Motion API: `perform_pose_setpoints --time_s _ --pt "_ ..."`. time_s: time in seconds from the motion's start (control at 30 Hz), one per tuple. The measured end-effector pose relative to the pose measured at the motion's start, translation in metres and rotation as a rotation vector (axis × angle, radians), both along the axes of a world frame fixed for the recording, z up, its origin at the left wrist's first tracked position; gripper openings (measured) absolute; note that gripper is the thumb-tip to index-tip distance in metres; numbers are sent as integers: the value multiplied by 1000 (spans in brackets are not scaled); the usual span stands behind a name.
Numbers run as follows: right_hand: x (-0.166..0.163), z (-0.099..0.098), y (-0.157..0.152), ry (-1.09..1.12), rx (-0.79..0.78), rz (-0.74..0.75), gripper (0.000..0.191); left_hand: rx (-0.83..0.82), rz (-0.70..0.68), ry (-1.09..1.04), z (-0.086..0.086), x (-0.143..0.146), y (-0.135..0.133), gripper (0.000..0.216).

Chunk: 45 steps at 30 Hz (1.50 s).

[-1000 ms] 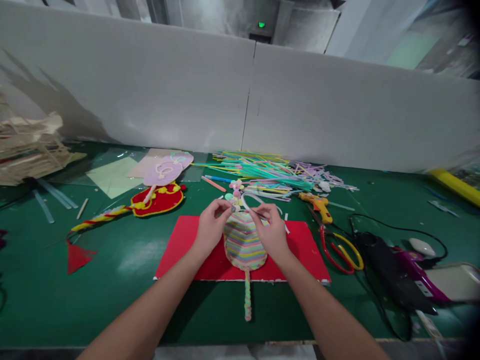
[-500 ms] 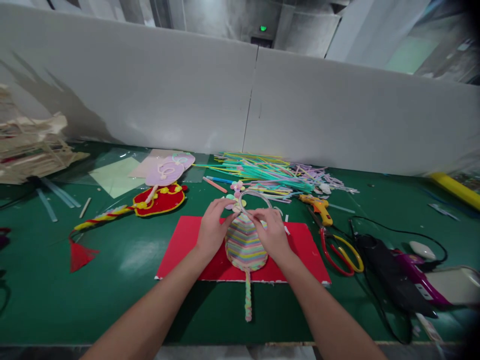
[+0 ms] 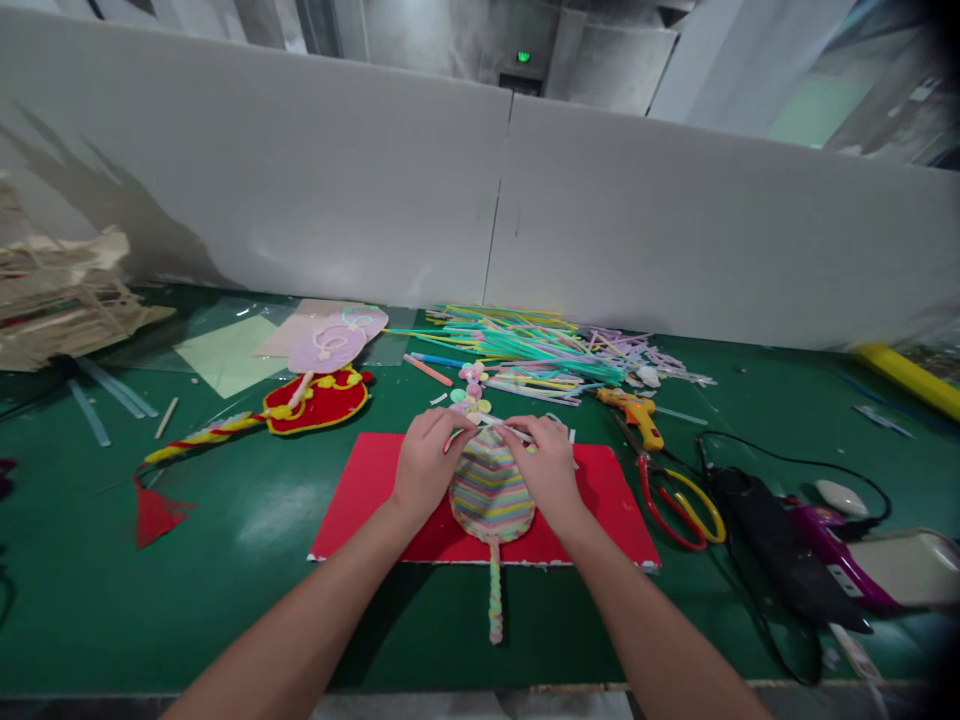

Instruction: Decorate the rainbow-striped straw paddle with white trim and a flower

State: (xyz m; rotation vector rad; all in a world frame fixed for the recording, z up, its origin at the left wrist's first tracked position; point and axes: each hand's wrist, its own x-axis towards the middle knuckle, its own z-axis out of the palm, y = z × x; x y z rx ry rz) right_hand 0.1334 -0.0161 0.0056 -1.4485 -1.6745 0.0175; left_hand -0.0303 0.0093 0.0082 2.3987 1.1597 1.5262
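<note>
Pinching one end of a thin pale strip [image 3: 501, 427] with the left hand [image 3: 426, 468], fingers curled and fingertips closed on it. Gripping the other end with the right hand [image 3: 547, 472], likewise closed, both wrists resting low. Holding the strip flat across the top edge of a striped fan [image 3: 491, 497], between the two hands. Working with the fan lying flat on a red sheet [image 3: 360, 500] at the front middle of the green table [image 3: 225, 580], with its braided tail [image 3: 495, 600] running past the sheet's near edge onto the table. Reaching just short of a small cluster of pastel flowers [image 3: 471, 395], with a heap of coloured sticks [image 3: 525, 345] lying beyond it near the white wall panel [image 3: 300, 190]. Leaving an orange glue gun [image 3: 636, 412] and red-and-yellow scissors [image 3: 679, 500] lying just right of the sheet, and a red-and-yellow ornament [image 3: 319, 400] lying to the left of it, well apart from both hands.
</note>
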Motion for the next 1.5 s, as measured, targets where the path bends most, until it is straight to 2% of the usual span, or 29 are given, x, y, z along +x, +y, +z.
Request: perform_pose_setpoints --time_s 0.1,0.23,0.37,0.5,0.6,0.67,0.73,0.8,0.87,0.97,1.07,1.5 --pt "0 1 0 -1 -7 16 12 -17 24 17 -1 -1 1 2" --pt "2 -1 0 -13 59 1 10 -58 28 26 -2 -1 2 5" --pt "7 -4 3 -34 95 -42 10 -186 30 -94 -1 -2 3 11" --pt "14 -8 7 -27 132 -97 12 -350 168 -285 1 -10 8 12" --pt "17 -8 8 -29 150 -113 13 -437 272 -338 -1 -19 16 26" --pt "17 -8 8 -38 159 -109 14 -465 288 -355 -6 -22 21 23" --pt "16 -6 8 -52 168 -101 13 -458 288 -355 -10 -22 25 17" --pt "15 -5 8 -77 171 -82 12 -416 269 -307 -11 -19 24 32" --pt "14 -5 7 -106 165 -45 12 -319 205 -185 -9 -13 19 33" --pt "12 -4 6 -146 155 23 11 -111 72 54 -5 -4 10 24" --pt "9 -4 5 -180 149 62 10 -3 29 199 -3 2 4 21" --pt "3 -2 3 -192 130 71 12 -8 68 266 -5 5 2 7"
